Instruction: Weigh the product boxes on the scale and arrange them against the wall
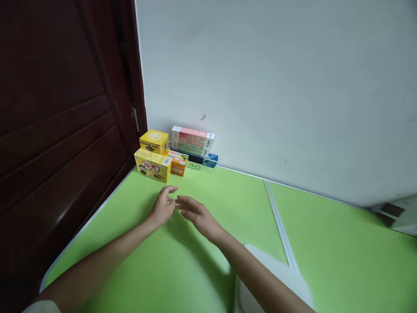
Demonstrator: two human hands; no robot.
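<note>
My left hand is raised over the green table, its fingers curved and apart, holding nothing. Facing it, my right hand has its fingers stretched toward the left one, also with nothing in it. Just beyond both hands stands a yellow snack box. Behind that is a yellow cube-shaped box, with an orange box to the right. Long pink-and-white boxes are stacked against the wall, and a small blue box sits at the right end of the group.
A dark red door borders the table on the left, and a pale wall rises behind. Under my right forearm is a white object. A white box with dark patches stands at the far right.
</note>
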